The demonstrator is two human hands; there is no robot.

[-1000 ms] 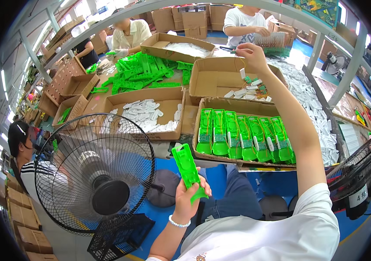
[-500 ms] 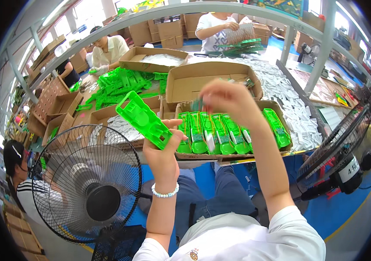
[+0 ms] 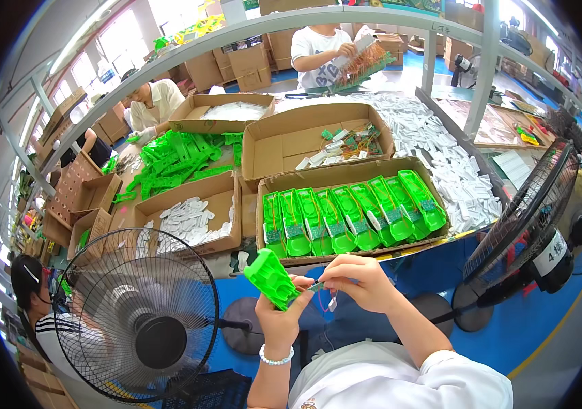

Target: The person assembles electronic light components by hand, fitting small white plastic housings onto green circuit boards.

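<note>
My left hand (image 3: pixel 279 322), with a beaded bracelet at its wrist, is closed around a green plastic housing (image 3: pixel 269 278), tilted with its hollow side toward me. My right hand (image 3: pixel 360 281) pinches a small green circuit board (image 3: pixel 316 287) at the housing's lower end, close to the left fingertips. Thin wires hang from the board, with a small white part (image 3: pixel 332 304) dangling on them. Just beyond my hands, a cardboard box (image 3: pixel 335 176) holds a row of several green housings (image 3: pixel 335 221) fitted with boards and wires.
Behind stands a box (image 3: pixel 270 148) with wired boards. White parts fill a box at left (image 3: pixel 226 235) and cover the table's right side (image 3: pixel 434 146). Green housings (image 3: pixel 175 157) lie piled at far left. Fans (image 3: pixel 161 341) (image 3: pixel 529 232) flank me. Two people work across the table.
My right hand has come back from above the boxes toward me, bringing a wired board to the housing. My left hand has lowered the housing nearer my body. The view has shifted.
</note>
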